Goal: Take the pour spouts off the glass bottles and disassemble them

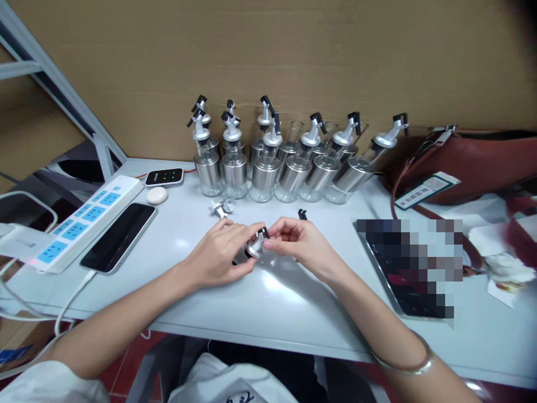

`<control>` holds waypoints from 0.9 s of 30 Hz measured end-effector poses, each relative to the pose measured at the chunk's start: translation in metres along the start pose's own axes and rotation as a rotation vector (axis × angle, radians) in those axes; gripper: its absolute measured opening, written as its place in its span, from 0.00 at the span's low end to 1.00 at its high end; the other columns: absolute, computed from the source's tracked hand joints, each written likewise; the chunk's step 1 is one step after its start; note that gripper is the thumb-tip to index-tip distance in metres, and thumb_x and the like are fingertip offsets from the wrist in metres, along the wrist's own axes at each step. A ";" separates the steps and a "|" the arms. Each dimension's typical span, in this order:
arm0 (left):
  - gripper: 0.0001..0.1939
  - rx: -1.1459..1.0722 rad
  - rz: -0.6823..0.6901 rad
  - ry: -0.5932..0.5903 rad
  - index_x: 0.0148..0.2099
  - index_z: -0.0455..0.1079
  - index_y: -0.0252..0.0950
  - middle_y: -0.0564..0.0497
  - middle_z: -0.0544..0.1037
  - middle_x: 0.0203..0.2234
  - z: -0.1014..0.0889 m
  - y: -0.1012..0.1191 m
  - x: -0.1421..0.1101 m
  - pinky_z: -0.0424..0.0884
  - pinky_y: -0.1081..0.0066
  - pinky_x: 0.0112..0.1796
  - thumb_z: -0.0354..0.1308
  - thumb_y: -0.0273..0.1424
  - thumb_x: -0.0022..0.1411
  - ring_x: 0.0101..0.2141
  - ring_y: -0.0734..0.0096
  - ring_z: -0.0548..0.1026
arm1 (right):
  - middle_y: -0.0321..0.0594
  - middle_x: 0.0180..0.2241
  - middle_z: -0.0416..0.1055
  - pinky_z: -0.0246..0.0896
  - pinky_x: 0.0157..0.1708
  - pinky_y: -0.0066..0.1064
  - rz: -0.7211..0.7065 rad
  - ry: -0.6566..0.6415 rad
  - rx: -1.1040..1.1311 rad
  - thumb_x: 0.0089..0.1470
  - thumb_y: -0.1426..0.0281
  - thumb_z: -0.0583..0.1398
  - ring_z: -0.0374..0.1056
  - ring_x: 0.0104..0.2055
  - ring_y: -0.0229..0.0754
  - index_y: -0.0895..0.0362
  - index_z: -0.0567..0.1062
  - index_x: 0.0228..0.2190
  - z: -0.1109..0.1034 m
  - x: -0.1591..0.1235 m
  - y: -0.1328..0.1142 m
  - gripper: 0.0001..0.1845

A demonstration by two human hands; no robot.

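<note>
Between my hands, over the front of the table, is a silver pour spout (255,247) with a black tip. My left hand (222,252) grips its body, fingers on top and thumb below. The fingers of my right hand (296,240) pinch at the black lever end of the spout. Just beyond my left fingers lie loose silver spout parts (222,207). A small black piece (302,214) shows behind my right hand, partly hidden. Farther back stand several glass bottles with steel sleeves (265,172), most of them topped with the same kind of spout.
On the left lie a white power strip (88,218), a phone (119,238), a small black device (164,178) and a round white object (157,195). To the right are a blurred-out tablet (403,268), a brown bag (482,162) and crumpled tissue (509,268). Cardboard (268,50) stands behind.
</note>
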State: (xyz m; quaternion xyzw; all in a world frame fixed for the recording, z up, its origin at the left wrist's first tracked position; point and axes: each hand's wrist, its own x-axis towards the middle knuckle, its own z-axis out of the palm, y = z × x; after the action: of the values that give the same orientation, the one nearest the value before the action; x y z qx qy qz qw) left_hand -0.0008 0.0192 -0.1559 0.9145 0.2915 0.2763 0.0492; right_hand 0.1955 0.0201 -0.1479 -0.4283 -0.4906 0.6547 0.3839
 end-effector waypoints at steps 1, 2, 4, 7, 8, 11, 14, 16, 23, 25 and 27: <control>0.24 0.012 -0.004 0.000 0.57 0.56 0.32 0.50 0.75 0.33 0.000 0.000 0.000 0.64 0.67 0.40 0.53 0.29 0.58 0.34 0.69 0.72 | 0.30 0.19 0.67 0.54 0.23 0.24 -0.004 -0.002 0.001 0.35 0.68 0.70 0.61 0.21 0.30 0.59 0.70 0.23 0.000 0.000 0.000 0.15; 0.24 0.023 -0.008 0.002 0.56 0.57 0.32 0.50 0.75 0.32 -0.001 0.001 0.000 0.64 0.66 0.41 0.53 0.29 0.57 0.33 0.69 0.73 | 0.30 0.19 0.68 0.54 0.23 0.24 -0.010 -0.002 0.003 0.35 0.69 0.70 0.61 0.21 0.30 0.59 0.70 0.23 0.000 0.000 0.000 0.15; 0.24 0.030 -0.016 0.009 0.56 0.57 0.33 0.50 0.75 0.33 -0.001 0.001 0.000 0.63 0.66 0.41 0.52 0.29 0.57 0.33 0.69 0.73 | 0.30 0.19 0.68 0.55 0.23 0.24 -0.039 -0.006 0.006 0.36 0.68 0.70 0.61 0.21 0.30 0.59 0.71 0.23 0.000 -0.001 0.000 0.14; 0.25 0.014 -0.010 0.030 0.56 0.54 0.33 0.51 0.76 0.32 -0.002 0.001 0.001 0.63 0.67 0.41 0.50 0.28 0.56 0.31 0.70 0.73 | 0.32 0.20 0.68 0.56 0.25 0.25 -0.113 -0.072 0.023 0.42 0.67 0.67 0.61 0.21 0.30 0.59 0.74 0.25 -0.001 -0.002 -0.002 0.10; 0.25 0.012 -0.004 0.028 0.57 0.53 0.34 0.52 0.76 0.32 -0.003 0.001 0.001 0.63 0.67 0.41 0.50 0.27 0.56 0.30 0.71 0.72 | 0.32 0.20 0.68 0.57 0.25 0.25 -0.131 -0.100 0.039 0.44 0.67 0.66 0.61 0.21 0.30 0.59 0.74 0.26 -0.002 -0.003 -0.002 0.09; 0.27 0.016 0.021 -0.006 0.58 0.50 0.34 0.53 0.76 0.31 -0.002 0.000 0.001 0.64 0.67 0.41 0.48 0.27 0.55 0.27 0.71 0.71 | 0.32 0.24 0.70 0.58 0.27 0.25 -0.131 -0.155 0.093 0.45 0.68 0.67 0.62 0.24 0.31 0.57 0.76 0.29 -0.004 -0.003 -0.002 0.07; 0.29 0.017 0.027 -0.040 0.59 0.49 0.34 0.53 0.75 0.30 -0.001 -0.001 0.002 0.64 0.67 0.40 0.47 0.26 0.53 0.27 0.71 0.70 | 0.34 0.30 0.72 0.58 0.29 0.25 -0.112 -0.226 0.083 0.46 0.68 0.66 0.62 0.28 0.31 0.56 0.78 0.33 -0.005 -0.002 0.000 0.09; 0.30 0.027 0.024 -0.034 0.58 0.49 0.33 0.52 0.75 0.32 -0.001 0.000 0.002 0.65 0.68 0.38 0.47 0.25 0.52 0.27 0.71 0.69 | 0.35 0.32 0.73 0.57 0.30 0.25 -0.102 -0.284 0.053 0.48 0.66 0.64 0.61 0.28 0.31 0.56 0.79 0.35 -0.005 -0.002 0.000 0.10; 0.30 0.025 0.052 -0.008 0.57 0.50 0.34 0.52 0.75 0.33 -0.003 0.002 0.002 0.65 0.69 0.36 0.48 0.23 0.49 0.25 0.72 0.66 | 0.35 0.32 0.73 0.58 0.39 0.28 -0.100 -0.332 0.042 0.49 0.64 0.64 0.65 0.36 0.36 0.55 0.78 0.35 -0.005 -0.005 -0.001 0.10; 0.30 0.021 0.058 -0.011 0.56 0.50 0.34 0.52 0.75 0.33 -0.003 0.001 0.002 0.65 0.69 0.36 0.48 0.23 0.49 0.26 0.72 0.67 | 0.36 0.32 0.72 0.58 0.41 0.29 -0.119 -0.338 0.026 0.50 0.64 0.64 0.65 0.37 0.36 0.56 0.77 0.34 -0.004 -0.005 -0.001 0.10; 0.30 0.016 0.067 -0.011 0.56 0.51 0.34 0.52 0.75 0.33 -0.003 0.000 0.002 0.65 0.68 0.37 0.49 0.23 0.48 0.27 0.72 0.68 | 0.35 0.32 0.70 0.58 0.39 0.29 -0.141 -0.330 -0.015 0.51 0.64 0.63 0.64 0.36 0.36 0.57 0.76 0.34 -0.003 -0.005 -0.001 0.10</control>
State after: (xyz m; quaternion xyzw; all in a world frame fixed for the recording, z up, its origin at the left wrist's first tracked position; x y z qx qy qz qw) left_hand -0.0007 0.0200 -0.1524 0.9255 0.2627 0.2705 0.0343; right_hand 0.2006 0.0163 -0.1466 -0.2824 -0.5806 0.6837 0.3401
